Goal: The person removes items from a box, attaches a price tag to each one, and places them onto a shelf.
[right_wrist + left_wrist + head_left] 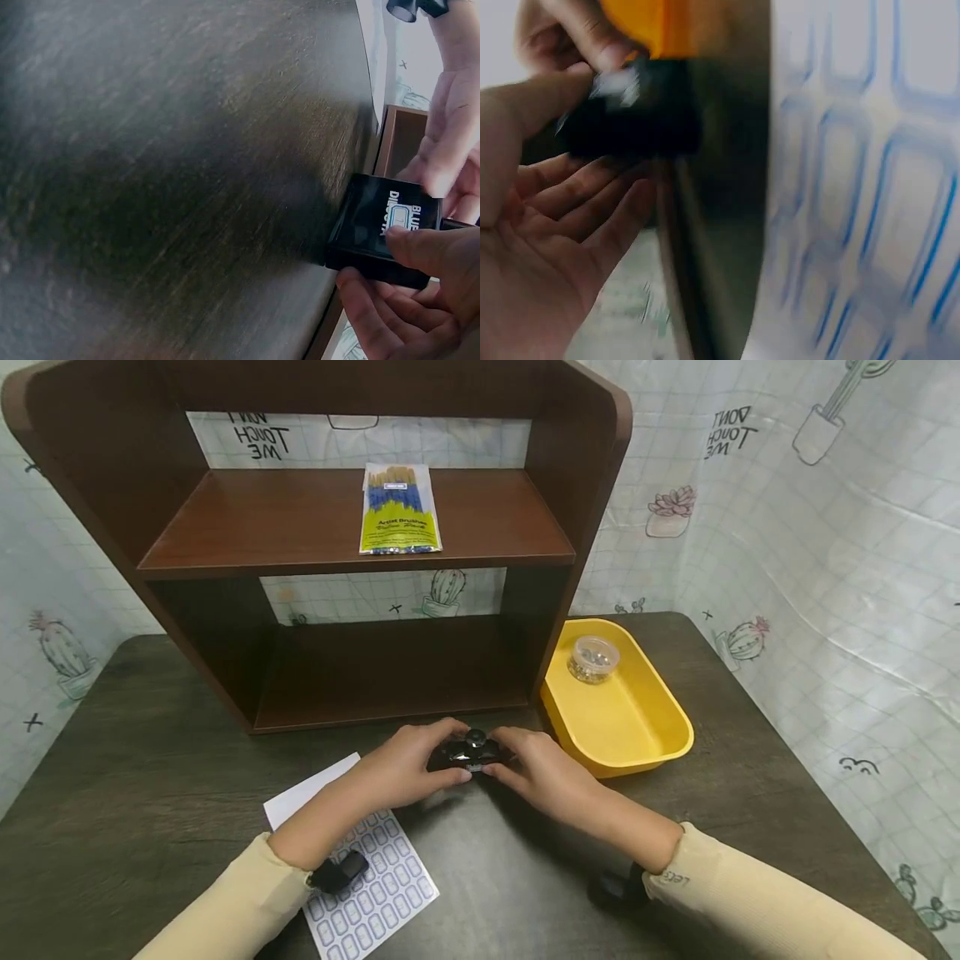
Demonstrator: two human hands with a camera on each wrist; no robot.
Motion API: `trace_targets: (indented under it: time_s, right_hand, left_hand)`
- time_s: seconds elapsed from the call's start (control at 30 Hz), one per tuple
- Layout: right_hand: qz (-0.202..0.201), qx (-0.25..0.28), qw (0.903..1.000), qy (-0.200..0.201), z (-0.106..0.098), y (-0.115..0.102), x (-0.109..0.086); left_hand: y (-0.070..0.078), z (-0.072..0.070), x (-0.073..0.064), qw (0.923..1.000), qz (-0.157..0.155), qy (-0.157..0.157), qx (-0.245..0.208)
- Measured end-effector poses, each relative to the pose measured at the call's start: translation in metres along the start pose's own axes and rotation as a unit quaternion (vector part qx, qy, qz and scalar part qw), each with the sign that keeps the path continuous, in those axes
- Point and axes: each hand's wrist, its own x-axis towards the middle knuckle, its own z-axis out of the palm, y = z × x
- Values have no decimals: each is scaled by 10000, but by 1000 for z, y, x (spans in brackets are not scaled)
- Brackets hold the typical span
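Note:
Both hands hold a glossy black, box-shaped bottle with a round black knob on top, close in front of the shelf's lower edge. My left hand grips its left side, thumb at the near edge and fingers behind. On the opposite side, my right hand grips it likewise. The right wrist view shows white lettering on the bottle's face and a small blue-bordered sticker over it, the right thumb at the sticker. Beneath the left forearm lies a sheet of blue-bordered labels.
A dark brown shelf unit stands behind the hands, with a packet of artist brushes on its upper board. To the right sits a yellow tray containing a clear round tub of small pieces. Printed curtains surround the table.

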Motion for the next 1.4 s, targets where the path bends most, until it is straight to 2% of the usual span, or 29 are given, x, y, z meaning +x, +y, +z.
trace_targets:
  time_s: [0.07,0.13,0.17,0.2,0.27,0.33,0.4,0.5,0.53,0.6,0.63,0.67,0.73,0.8,0.9,0.97,1.0,1.07,1.23,1.4]
  right_hand:
    - [42,4,10000,-7,0,0,0]
    - [104,1,9999,-25,1,-1,0]
    - [128,3,9999,-41,1,-1,0]
    - [144,24,9999,-56,0,-1,0]
    - [147,52,9998,-79,0,-2,0]
    - [111,79,9999,-76,-1,-2,1]
    - [87,87,9999,-58,-3,-3,1]
    - [89,72,9999,-52,-4,-3,2]
    - [97,81,9999,-64,-4,-3,2]
    - [113,90,9999,-89,-4,-3,3]
    - [118,100,9998,-99,-4,-3,3]
    - [122,108,9998,-112,-4,-3,3]
    - [130,104,9998,-125,-3,-3,3]
    - [134,107,9998,-138,-3,-3,4]
    - [139,124,9997,-170,-2,-2,4]
    - [138,136,9997,-179,-2,-2,4]
    - [132,130,9997,-177,-2,-2,4]
    - [111,125,9997,-159,-2,-2,4]
    - [89,201,9996,-171,-4,-2,5]
    - [40,320,9992,-253,-5,-1,9]
  left_hand:
    - [-2,-14,-7,9997,-73,216,-108]
    - [-3,-33,-15,9972,-79,726,-155]
    - [-4,-44,-21,9940,-67,1083,-108]
    - [-4,-55,-27,9885,2,1510,-52]
    - [-6,-78,-40,9689,161,2467,102]
    - [-7,-97,-52,9388,309,3425,186]
    - [-11,-113,-64,9017,405,4301,175]
    - [-20,-128,-77,8422,350,5380,-93]
    - [-25,-132,-81,8230,275,5672,-144]
    - [-35,-137,-87,7899,75,6128,-244]
    - [-40,-139,-89,7781,-63,6275,-286]
    - [-45,-140,-91,7720,-241,6344,-309]
    - [-53,-142,-94,7751,-732,6269,-274]
    - [-59,-142,-95,7904,-1224,5993,-341]
    - [-67,-142,-95,8204,-1819,5413,-279]
    - [-73,-142,-94,8317,-1967,5189,-199]
    - [-75,-143,-93,8349,-1977,5135,-144]
    - [-78,-143,-92,8361,-1946,5129,-70]
    - [-80,-145,-90,8321,-1881,5217,76]
    - [-81,-145,-88,8342,-1865,5185,208]
